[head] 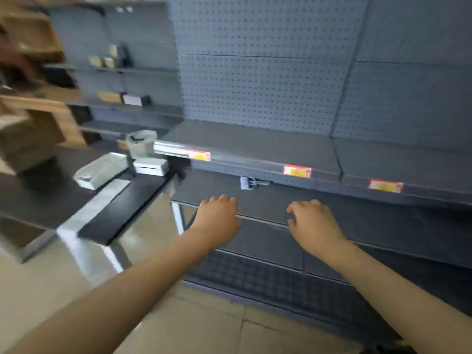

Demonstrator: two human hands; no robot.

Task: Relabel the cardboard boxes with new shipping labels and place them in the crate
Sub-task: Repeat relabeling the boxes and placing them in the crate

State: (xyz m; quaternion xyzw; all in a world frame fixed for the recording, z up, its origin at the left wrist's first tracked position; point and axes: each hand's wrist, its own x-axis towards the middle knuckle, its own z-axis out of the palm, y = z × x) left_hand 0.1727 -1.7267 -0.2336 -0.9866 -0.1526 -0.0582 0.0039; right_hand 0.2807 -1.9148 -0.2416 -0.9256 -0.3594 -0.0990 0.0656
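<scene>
Nearest us were our two bare forearms, reaching toward the grey shelving. Our left hand (218,213) and right hand (313,221) hung in front of the lower shelf (370,223), fingers loosely curled — each grip slack and holding nothing. No box was in hand, and we could see no crate. Blurred cardboard boxes (28,141) stood well off to the left, beyond the dark tabletop (48,190) with its silvery packets (102,169). We judged ourselves between boxes — the next move called for turning left to fetch one and finding a fresh label.
</scene>
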